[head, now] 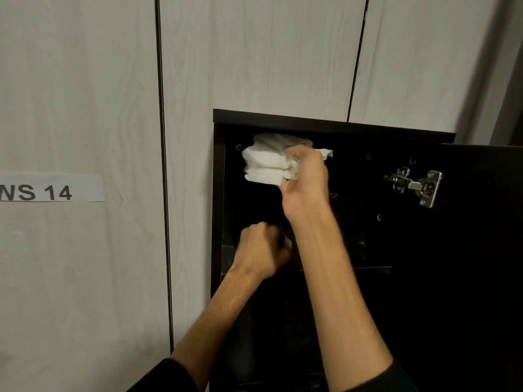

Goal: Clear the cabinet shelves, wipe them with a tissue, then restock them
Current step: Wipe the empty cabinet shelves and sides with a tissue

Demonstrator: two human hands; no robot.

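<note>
A black cabinet (334, 126) stands open in front of me, its inside dark. My right hand (305, 181) grips a bunched white tissue (266, 165) high in the top compartment, near the left inner wall. My left hand (263, 250) is curled lower down at the front edge of a shelf (370, 269), with a small white scrap showing at its fingers. What that hand holds is hidden. No stored items show on the shelves.
The cabinet door (481, 250) hangs open on the right, with a metal hinge (416, 186) on it. Pale wood-grain wall panels (254, 52) rise behind. A paper label reading "NS 14" (51, 189) is stuck on the left panel.
</note>
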